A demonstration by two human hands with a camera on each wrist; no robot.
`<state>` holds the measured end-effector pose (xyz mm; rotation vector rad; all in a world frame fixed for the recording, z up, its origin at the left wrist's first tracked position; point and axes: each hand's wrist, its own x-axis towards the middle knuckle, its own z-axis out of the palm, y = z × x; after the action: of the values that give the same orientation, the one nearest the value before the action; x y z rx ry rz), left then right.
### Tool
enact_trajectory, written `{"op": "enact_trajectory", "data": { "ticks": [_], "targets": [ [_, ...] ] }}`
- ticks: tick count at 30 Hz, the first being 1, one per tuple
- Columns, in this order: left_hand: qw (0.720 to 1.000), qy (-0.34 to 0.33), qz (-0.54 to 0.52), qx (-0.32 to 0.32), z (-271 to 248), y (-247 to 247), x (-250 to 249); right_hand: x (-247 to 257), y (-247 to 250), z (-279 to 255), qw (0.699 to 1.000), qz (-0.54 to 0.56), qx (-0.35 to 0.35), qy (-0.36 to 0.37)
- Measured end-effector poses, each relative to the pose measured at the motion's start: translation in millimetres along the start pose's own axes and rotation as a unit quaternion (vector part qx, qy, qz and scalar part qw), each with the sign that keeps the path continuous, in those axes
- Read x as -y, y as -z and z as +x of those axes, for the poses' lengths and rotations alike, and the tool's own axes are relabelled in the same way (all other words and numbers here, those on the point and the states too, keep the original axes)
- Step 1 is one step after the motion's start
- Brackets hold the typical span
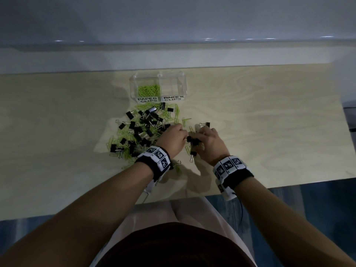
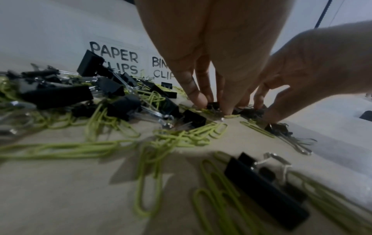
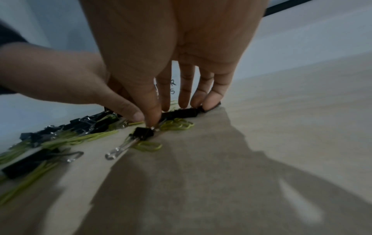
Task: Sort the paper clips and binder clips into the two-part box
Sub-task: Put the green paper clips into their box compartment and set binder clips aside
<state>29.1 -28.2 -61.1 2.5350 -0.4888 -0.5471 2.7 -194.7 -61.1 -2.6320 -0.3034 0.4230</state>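
Note:
A clear two-part box (image 1: 133, 87) stands at the back of the table; its PAPER CLIPS half holds green paper clips (image 1: 148, 89), and its BINDER CLIPS half (image 1: 173, 85) shows none. In front lies a mixed pile of black binder clips (image 1: 134, 130) and green paper clips (image 1: 113, 141). At the pile's right edge my left hand (image 1: 184, 134) pinches a small black binder clip (image 2: 213, 105) between thumb and fingers. Close beside it, my right hand (image 1: 200, 136) curls down over a few binder clips (image 3: 181, 112), with its thumb on another clip (image 3: 144, 132).
The wooden table (image 1: 269, 122) is bare to the right of my hands. Loose paper clips (image 2: 149, 182) and a binder clip (image 2: 265, 189) lie under my left wrist. A pale wall rises behind the box. The table's front edge is just under my forearms.

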Motion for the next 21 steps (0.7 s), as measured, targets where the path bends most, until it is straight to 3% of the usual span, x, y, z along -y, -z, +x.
{"op": "enact_trajectory", "data": {
  "ticks": [7, 13, 17, 21],
  "targets": [
    [0.998, 0.025, -0.021, -0.060, -7.7, 11.3, 23.5, -4.0, 1.9, 4.7, 0.997, 0.063, -0.030, -0.023],
    [0.999, -0.032, 0.009, 0.004, 0.4, 3.9, 0.9, -10.3, 4.5, 6.4, 0.990, 0.122, -0.074, -0.021],
    [0.998, -0.017, 0.050, 0.019, 4.8, -6.3, -8.8, -30.3, 15.4, 7.5, 0.971, 0.165, -0.151, -0.089],
    [1.000, -0.020, 0.013, 0.004, 2.5, -8.8, -5.2, -48.2, 22.5, 9.1, 0.975, 0.098, -0.154, -0.130]
  ]
}}
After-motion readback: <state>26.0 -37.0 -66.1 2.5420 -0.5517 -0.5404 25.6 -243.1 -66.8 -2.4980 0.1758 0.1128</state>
